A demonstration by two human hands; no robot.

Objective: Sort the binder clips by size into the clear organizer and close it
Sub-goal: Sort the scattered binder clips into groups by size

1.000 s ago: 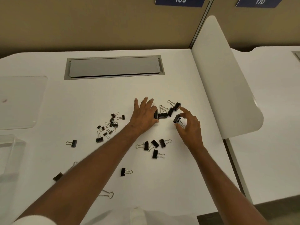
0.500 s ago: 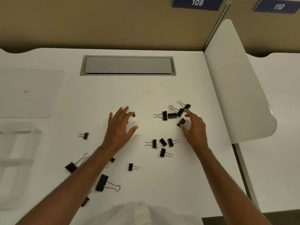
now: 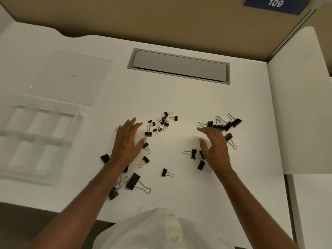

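Note:
Black binder clips of several sizes lie scattered on the white desk (image 3: 161, 90). A pile of small clips (image 3: 159, 123) sits between my hands, medium clips (image 3: 224, 124) lie at the far right, and a large clip (image 3: 133, 180) is near the front edge. My left hand (image 3: 128, 142) hovers flat with fingers spread, left of the small pile. My right hand (image 3: 214, 147) is open above the medium clips, partly hiding some. The clear organizer (image 3: 36, 139) stands open at the left, its compartments bare. Its clear lid (image 3: 71, 77) lies flat behind it.
A grey cable hatch (image 3: 179, 66) is set into the desk at the back. A white divider panel (image 3: 301, 105) stands along the right side. The desk's front edge runs just beyond my white shirt (image 3: 158, 230).
The view has swung left, bringing the organizer and lid further in. My left hand has moved left, away from the medium clips, and the small pile now shows. My right hand has opened and drawn back.

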